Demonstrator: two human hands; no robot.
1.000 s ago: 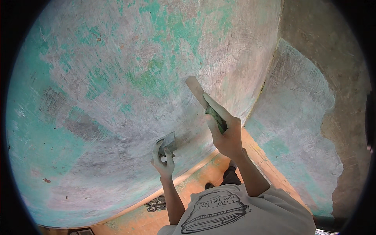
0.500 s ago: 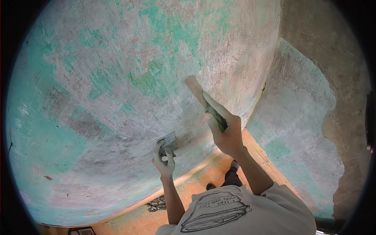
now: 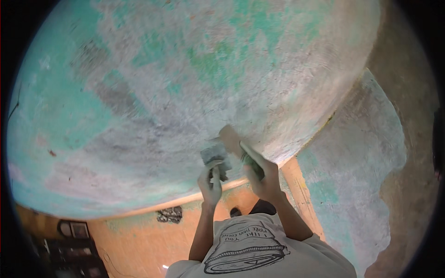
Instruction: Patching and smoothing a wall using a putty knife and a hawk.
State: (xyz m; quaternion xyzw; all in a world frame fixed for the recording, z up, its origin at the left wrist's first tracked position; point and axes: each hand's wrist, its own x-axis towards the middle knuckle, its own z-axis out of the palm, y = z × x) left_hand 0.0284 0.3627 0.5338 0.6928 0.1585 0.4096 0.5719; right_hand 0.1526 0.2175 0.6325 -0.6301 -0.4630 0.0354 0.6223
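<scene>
My right hand (image 3: 266, 178) is closed round the green handle of a putty knife (image 3: 229, 140), index finger stretched along its pale, blurred blade. The blade points up and left. In my left hand (image 3: 210, 189) is a small grey square plate (image 3: 214, 152), pinched between thumb and fingers, with something dark at its lower part. The blade lies close beside the plate's upper right edge; blur hides whether they touch. Behind both tools spreads a wall (image 3: 153, 88) with worn turquoise paint and whitish-grey patches.
A side wall (image 3: 347, 185), part grey-white and part bare brown, meets the painted wall at the right. Below lies an orange floor (image 3: 139, 238) with a dark crumpled thing (image 3: 169, 214). Dark furniture (image 3: 74, 252) stands at lower left.
My view has shifted, showing more floor and the dark furniture. My hands have come together: the putty knife has moved down to the plate, which has risen a little.
</scene>
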